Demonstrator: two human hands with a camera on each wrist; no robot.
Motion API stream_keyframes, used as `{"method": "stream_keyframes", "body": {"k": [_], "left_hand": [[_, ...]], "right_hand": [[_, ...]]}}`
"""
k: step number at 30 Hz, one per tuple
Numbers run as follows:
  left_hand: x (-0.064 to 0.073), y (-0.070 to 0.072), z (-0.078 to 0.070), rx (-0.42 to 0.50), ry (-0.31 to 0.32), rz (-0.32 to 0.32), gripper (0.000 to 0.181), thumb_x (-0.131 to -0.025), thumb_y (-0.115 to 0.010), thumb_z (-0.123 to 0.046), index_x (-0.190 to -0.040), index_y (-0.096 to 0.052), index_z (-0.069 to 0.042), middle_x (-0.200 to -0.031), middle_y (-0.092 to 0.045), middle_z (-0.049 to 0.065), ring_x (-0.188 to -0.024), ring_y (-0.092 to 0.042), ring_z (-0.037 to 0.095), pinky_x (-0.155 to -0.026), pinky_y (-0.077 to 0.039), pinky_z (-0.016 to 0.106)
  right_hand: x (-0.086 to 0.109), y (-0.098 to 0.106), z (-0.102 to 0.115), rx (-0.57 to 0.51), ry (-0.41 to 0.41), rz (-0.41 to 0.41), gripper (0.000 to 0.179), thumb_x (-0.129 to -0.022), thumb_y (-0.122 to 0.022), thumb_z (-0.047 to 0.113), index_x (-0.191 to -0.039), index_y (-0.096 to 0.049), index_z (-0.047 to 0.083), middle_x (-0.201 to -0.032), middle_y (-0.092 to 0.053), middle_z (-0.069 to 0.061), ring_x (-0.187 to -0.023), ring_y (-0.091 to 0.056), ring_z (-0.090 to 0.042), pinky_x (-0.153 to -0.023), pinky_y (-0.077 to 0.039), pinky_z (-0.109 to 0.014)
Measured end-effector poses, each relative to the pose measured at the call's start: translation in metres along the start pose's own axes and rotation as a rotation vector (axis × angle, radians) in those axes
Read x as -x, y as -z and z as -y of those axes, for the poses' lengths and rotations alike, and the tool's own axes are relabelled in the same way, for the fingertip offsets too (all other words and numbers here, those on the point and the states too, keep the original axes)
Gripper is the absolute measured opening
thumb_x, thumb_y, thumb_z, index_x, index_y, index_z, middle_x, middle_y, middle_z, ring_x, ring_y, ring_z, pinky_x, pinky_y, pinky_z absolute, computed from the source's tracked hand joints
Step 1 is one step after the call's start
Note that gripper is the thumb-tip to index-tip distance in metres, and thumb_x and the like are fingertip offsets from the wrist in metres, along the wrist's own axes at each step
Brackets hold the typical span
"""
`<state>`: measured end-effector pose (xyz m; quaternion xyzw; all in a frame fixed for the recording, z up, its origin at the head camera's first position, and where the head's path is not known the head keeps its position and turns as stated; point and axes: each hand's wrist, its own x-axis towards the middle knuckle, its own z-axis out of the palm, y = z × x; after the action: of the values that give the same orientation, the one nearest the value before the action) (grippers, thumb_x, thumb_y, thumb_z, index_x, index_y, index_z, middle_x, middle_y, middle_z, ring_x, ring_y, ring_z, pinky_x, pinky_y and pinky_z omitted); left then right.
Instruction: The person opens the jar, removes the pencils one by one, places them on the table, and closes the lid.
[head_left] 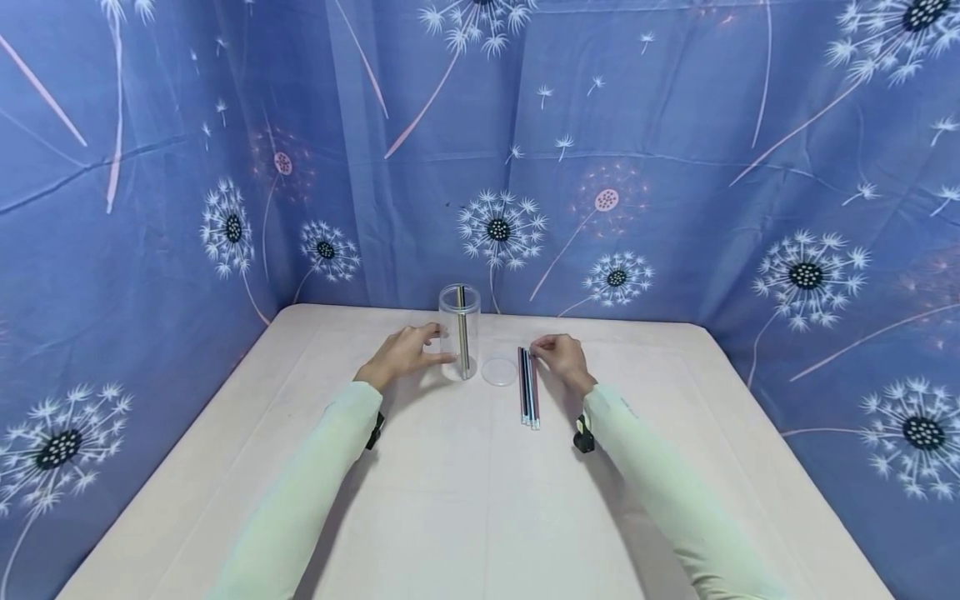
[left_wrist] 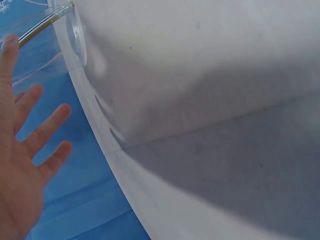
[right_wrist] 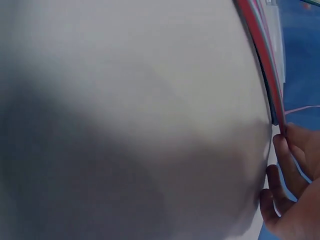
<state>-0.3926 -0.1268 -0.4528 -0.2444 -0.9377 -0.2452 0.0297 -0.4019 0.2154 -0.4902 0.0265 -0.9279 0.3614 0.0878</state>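
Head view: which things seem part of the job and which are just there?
Likely the job's:
clear jar
pencils inside it
loose pencils, one pinched by right hand
clear disc, perhaps the jar's lid
left hand at the jar

Just there:
dandelion-print curtain
pale tablecloth
wrist cameras

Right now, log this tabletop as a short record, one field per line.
left hand: at the clear jar, fingers spread; contact unclear
right hand: pinches the far end of a red pencil
jar: upright, pencils inside standing
clear disc: flat, between jar and pencil row
pencil row: side by side on the table
backdrop: blue, dandelion print
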Motion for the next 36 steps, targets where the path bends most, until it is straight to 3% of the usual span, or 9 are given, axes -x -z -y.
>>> {"method": "stream_keyframes", "body": {"k": [11, 24, 31, 36], "left_hand": [[-0.002, -0.002, 0.003, -0.002, -0.005, -0.002, 0.069, -0.090, -0.074, -0.059, -0.141, -0.059, -0.014, -0.143, -0.065, 0.008, -0.130, -0.062, 0.032, -0.110, -0.050, 0.051], [0.002, -0.001, 0.001, 0.041, 0.000, 0.001, 0.069, -0.091, -0.076, -0.056, -0.143, -0.057, -0.015, -0.145, -0.063, 0.007, -0.129, -0.062, 0.035, -0.110, -0.049, 0.056], [0.001, 0.000, 0.000, 0.020, -0.008, -0.005, 0.069, -0.091, -0.076, -0.054, -0.143, -0.058, -0.013, -0.144, -0.064, 0.008, -0.127, -0.063, 0.036, -0.109, -0.050, 0.055], [0.001, 0.001, 0.001, 0.009, -0.014, -0.002, 0.070, -0.091, -0.076, -0.055, -0.143, -0.058, -0.012, -0.143, -0.064, 0.009, -0.127, -0.063, 0.035, -0.109, -0.050, 0.053]], "right_hand": [[0.006, -0.006, 0.006, 0.045, 0.005, -0.025, 0.016, -0.097, -0.076, 0.022, -0.104, -0.082, 0.009, -0.104, -0.080, -0.007, -0.097, -0.075, -0.027, -0.091, -0.057, -0.044], [0.004, -0.002, 0.007, 0.036, -0.041, 0.037, 0.021, -0.098, -0.074, 0.025, -0.111, -0.080, 0.009, -0.111, -0.078, -0.008, -0.104, -0.073, -0.027, -0.095, -0.057, -0.041], [0.003, 0.014, 0.016, 0.023, 0.001, 0.049, 0.027, -0.099, -0.073, 0.025, -0.118, -0.076, 0.005, -0.117, -0.076, -0.012, -0.110, -0.071, -0.032, -0.101, -0.056, -0.045], [0.002, 0.029, 0.026, 0.086, 0.087, 0.037, 0.030, -0.100, -0.073, 0.025, -0.119, -0.075, 0.003, -0.118, -0.076, -0.015, -0.115, -0.069, -0.035, -0.103, -0.055, -0.048]]}}
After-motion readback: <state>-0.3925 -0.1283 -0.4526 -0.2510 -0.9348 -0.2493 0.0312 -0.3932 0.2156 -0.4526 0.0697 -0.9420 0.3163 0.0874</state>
